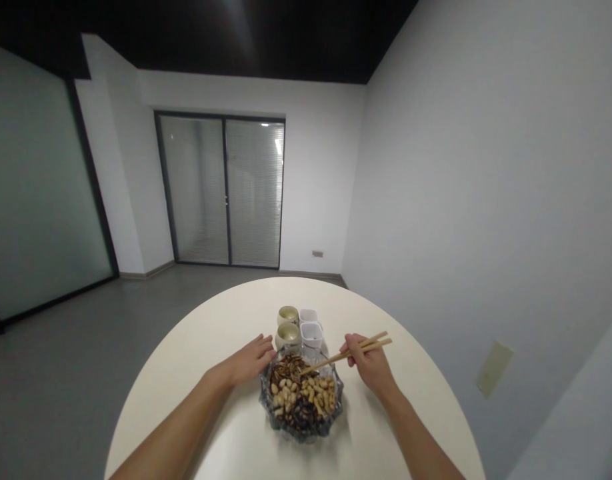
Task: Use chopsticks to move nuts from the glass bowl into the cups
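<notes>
Right hand (365,361) around wooden chopsticks (336,358)

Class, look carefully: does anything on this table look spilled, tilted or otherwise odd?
Nothing stands out. The glass dish sits level, with its nuts and seeds inside the rim, and the cups and white containers behind it stand upright.

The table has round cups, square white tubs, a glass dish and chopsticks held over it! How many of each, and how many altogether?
Round cups: 2
Square white tubs: 2
Glass dish: 1
Chopsticks: 2
Total: 7
</notes>
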{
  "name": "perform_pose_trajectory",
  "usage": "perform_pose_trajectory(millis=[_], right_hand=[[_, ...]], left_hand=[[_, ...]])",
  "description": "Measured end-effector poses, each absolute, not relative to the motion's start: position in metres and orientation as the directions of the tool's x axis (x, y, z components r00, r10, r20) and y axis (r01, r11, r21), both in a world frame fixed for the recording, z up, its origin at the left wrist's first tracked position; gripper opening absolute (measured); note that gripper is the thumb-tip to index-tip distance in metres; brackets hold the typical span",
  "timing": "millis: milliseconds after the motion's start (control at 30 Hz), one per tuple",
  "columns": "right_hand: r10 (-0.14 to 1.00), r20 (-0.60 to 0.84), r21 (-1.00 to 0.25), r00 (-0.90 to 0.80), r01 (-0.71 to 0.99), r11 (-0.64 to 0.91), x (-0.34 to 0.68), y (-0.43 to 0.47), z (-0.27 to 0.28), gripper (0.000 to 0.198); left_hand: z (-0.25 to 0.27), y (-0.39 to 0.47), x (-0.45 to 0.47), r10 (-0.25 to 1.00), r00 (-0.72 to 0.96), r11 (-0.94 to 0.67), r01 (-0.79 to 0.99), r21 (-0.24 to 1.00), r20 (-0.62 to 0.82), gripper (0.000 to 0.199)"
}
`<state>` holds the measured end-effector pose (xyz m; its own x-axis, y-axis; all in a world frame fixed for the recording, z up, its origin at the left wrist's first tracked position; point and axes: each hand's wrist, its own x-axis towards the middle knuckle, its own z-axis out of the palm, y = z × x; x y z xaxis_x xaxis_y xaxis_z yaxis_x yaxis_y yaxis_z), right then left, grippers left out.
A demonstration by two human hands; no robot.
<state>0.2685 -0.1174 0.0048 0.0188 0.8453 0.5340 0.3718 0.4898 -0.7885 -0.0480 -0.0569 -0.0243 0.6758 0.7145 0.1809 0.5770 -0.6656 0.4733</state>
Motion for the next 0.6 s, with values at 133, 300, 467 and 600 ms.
perform_pose_trajectory(millis=[133, 300, 467, 600], right_hand=[[0.846, 0.533, -0.791, 0.027, 0.369, 0.487, 0.2686, -0.119, 0.006, 0.056], [0.839, 0.542, -0.793, 0.049, 0.362, 0.491, 0.2704, -0.1193, 0.0063, 0.056], [0.835, 0.547, -0.796, 0.067, 0.352, 0.493, 0.2721, -0.1175, 0.0055, 0.057], [0.826, 0.552, -0.804, 0.116, 0.336, 0.49, 0.2716, -0.1167, 0.0059, 0.058]], left_hand=[[-0.0293, -0.0537, -0.048, 0.721, 0.668, -0.662, 0.583, 0.472, 0.186, 0.054], [-0.0325, -0.0516, -0.0482, 0.71, 0.674, -0.673, 0.565, 0.477, 0.203, 0.054], [-0.0319, -0.0508, -0.0483, 0.698, 0.692, -0.679, 0.56, 0.475, 0.182, 0.054], [-0.0309, -0.0515, -0.0494, 0.713, 0.682, -0.661, 0.572, 0.486, 0.166, 0.054]])
